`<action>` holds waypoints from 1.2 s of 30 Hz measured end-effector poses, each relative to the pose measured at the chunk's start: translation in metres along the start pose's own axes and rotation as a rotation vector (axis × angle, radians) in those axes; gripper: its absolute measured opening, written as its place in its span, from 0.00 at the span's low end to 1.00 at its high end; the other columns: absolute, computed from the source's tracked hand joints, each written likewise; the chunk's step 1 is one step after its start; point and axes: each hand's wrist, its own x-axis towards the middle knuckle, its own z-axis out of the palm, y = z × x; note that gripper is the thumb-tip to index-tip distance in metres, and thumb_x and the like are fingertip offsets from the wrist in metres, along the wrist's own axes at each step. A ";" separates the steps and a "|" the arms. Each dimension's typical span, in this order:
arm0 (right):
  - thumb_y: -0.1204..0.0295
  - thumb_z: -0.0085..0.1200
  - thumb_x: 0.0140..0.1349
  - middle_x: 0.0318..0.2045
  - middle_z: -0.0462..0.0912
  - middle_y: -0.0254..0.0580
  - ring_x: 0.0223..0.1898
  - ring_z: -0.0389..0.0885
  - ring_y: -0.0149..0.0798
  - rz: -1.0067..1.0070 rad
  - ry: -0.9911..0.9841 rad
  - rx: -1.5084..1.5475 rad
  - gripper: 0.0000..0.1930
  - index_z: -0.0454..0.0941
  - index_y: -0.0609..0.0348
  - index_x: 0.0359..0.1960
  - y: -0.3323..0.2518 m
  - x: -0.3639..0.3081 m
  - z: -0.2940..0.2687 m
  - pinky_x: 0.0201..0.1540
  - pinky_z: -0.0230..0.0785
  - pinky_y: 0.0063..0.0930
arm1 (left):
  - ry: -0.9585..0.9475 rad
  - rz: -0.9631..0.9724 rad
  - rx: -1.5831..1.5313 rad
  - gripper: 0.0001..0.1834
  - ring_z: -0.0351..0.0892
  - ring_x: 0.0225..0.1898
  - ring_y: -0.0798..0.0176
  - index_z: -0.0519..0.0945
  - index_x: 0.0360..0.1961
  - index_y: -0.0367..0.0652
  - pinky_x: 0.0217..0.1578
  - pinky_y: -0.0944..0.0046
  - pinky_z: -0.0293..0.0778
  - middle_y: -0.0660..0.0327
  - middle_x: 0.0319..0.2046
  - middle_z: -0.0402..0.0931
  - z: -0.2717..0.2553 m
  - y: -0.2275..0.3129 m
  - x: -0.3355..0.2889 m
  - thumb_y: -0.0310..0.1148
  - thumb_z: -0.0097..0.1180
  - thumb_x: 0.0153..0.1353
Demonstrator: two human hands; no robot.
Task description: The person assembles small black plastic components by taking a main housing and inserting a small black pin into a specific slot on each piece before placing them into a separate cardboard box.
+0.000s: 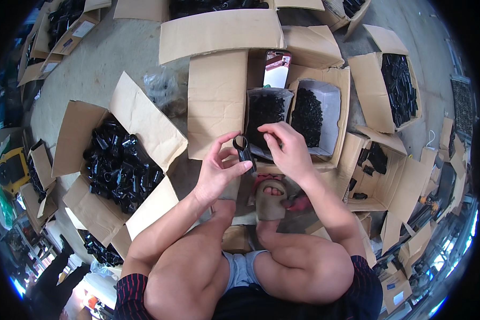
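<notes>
My left hand (pixel 214 169) grips a black plastic part with a ring-shaped end (pixel 245 153), the ring pointing up and away from me. To its right, my right hand (pixel 292 152) is closed in a pinch, thumb against forefinger; whatever it holds, if anything, is too small to make out. Just beyond both hands, two grey bins sit side by side in a cardboard box (pixel 344 90). Small black pieces (pixel 266 110) fill the left bin, and more small black pieces (pixel 307 114) lie in the right bin (pixel 332 117).
A phone (pixel 276 69) stands behind the bins. At left, an open carton (pixel 79 130) holds a heap of glossy black parts (pixel 120 165). Another carton (pixel 365 93) with black parts is at far right; a nearer one (pixel 376 184) holds a few dark pieces. Clear plastic bags (pixel 161 88) lie on the floor.
</notes>
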 end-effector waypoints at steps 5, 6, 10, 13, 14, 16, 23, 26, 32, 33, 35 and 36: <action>0.78 0.62 0.67 0.41 0.87 0.41 0.40 0.83 0.26 0.176 0.210 0.673 0.07 0.80 0.65 0.45 -0.024 -0.028 0.013 0.44 0.76 0.24 | -0.029 0.105 -0.026 0.41 0.81 0.42 0.72 0.65 0.71 0.49 0.44 0.71 0.80 0.64 0.44 0.76 0.006 0.000 0.001 0.17 0.69 0.58; 0.78 0.62 0.67 0.40 0.87 0.41 0.39 0.83 0.26 0.170 0.235 0.668 0.07 0.79 0.65 0.44 -0.024 -0.030 0.016 0.43 0.76 0.24 | -0.033 0.122 -0.029 0.41 0.81 0.43 0.71 0.65 0.71 0.49 0.44 0.71 0.81 0.64 0.44 0.76 0.009 0.002 0.001 0.17 0.69 0.58; 0.79 0.65 0.64 0.36 0.89 0.42 0.36 0.85 0.27 0.122 0.333 0.595 0.06 0.80 0.65 0.38 -0.019 -0.036 0.023 0.42 0.77 0.23 | -0.042 0.130 -0.069 0.42 0.82 0.43 0.71 0.64 0.71 0.49 0.45 0.70 0.82 0.62 0.46 0.76 0.017 0.007 -0.001 0.16 0.68 0.57; 0.79 0.66 0.63 0.36 0.89 0.43 0.37 0.86 0.29 0.046 0.384 0.545 0.05 0.81 0.64 0.36 -0.016 -0.040 0.025 0.43 0.77 0.23 | -0.056 0.122 -0.093 0.43 0.81 0.43 0.71 0.64 0.72 0.49 0.45 0.69 0.83 0.62 0.47 0.76 0.019 0.004 -0.001 0.15 0.69 0.57; 0.79 0.66 0.63 0.36 0.88 0.43 0.37 0.86 0.30 0.018 0.396 0.537 0.05 0.81 0.64 0.35 -0.016 -0.039 0.027 0.43 0.77 0.23 | -0.062 0.124 -0.093 0.43 0.81 0.43 0.71 0.64 0.72 0.49 0.45 0.70 0.83 0.62 0.47 0.76 0.020 0.004 -0.001 0.15 0.69 0.57; 0.79 0.66 0.63 0.36 0.88 0.44 0.38 0.86 0.31 -0.005 0.404 0.538 0.05 0.82 0.64 0.34 -0.014 -0.041 0.028 0.45 0.77 0.24 | -0.070 0.121 -0.089 0.43 0.81 0.43 0.71 0.64 0.72 0.49 0.45 0.70 0.83 0.61 0.48 0.76 0.022 0.004 -0.001 0.15 0.69 0.57; 0.78 0.66 0.63 0.39 0.86 0.45 0.43 0.85 0.31 0.067 0.346 0.641 0.04 0.84 0.64 0.36 -0.010 -0.048 0.025 0.47 0.76 0.24 | -0.056 0.152 -0.001 0.43 0.81 0.43 0.71 0.65 0.71 0.48 0.46 0.69 0.83 0.61 0.48 0.77 0.027 0.002 -0.002 0.16 0.70 0.56; 0.78 0.65 0.64 0.40 0.86 0.44 0.42 0.84 0.30 0.143 0.303 0.699 0.04 0.85 0.64 0.38 -0.011 -0.051 0.024 0.47 0.75 0.23 | -0.041 0.177 0.014 0.43 0.81 0.44 0.71 0.66 0.71 0.47 0.46 0.69 0.83 0.62 0.46 0.78 0.027 0.001 -0.002 0.16 0.70 0.56; 0.74 0.67 0.64 0.39 0.86 0.41 0.40 0.82 0.28 0.196 0.244 0.713 0.07 0.85 0.66 0.39 -0.005 -0.050 0.021 0.44 0.74 0.22 | -0.023 0.238 0.147 0.41 0.82 0.43 0.69 0.68 0.70 0.47 0.45 0.68 0.83 0.61 0.46 0.79 0.030 0.001 -0.002 0.16 0.70 0.55; 0.73 0.68 0.63 0.38 0.86 0.39 0.40 0.82 0.28 0.208 0.238 0.703 0.09 0.85 0.66 0.40 -0.005 -0.049 0.021 0.43 0.74 0.22 | -0.008 0.261 0.172 0.40 0.83 0.43 0.68 0.69 0.69 0.47 0.45 0.68 0.83 0.61 0.45 0.79 0.032 0.001 -0.001 0.16 0.70 0.55; 0.70 0.70 0.62 0.38 0.86 0.38 0.39 0.82 0.27 0.275 0.147 0.707 0.13 0.83 0.66 0.43 -0.008 -0.050 0.022 0.41 0.73 0.21 | 0.033 0.348 0.496 0.39 0.84 0.43 0.66 0.71 0.68 0.45 0.44 0.66 0.84 0.58 0.47 0.81 0.032 0.004 0.000 0.16 0.68 0.55; 0.68 0.71 0.61 0.37 0.85 0.38 0.39 0.81 0.26 0.309 0.103 0.708 0.16 0.83 0.66 0.44 -0.010 -0.050 0.022 0.39 0.73 0.20 | 0.052 0.391 0.657 0.38 0.85 0.43 0.65 0.71 0.67 0.44 0.44 0.65 0.85 0.56 0.48 0.82 0.032 0.006 0.000 0.15 0.68 0.55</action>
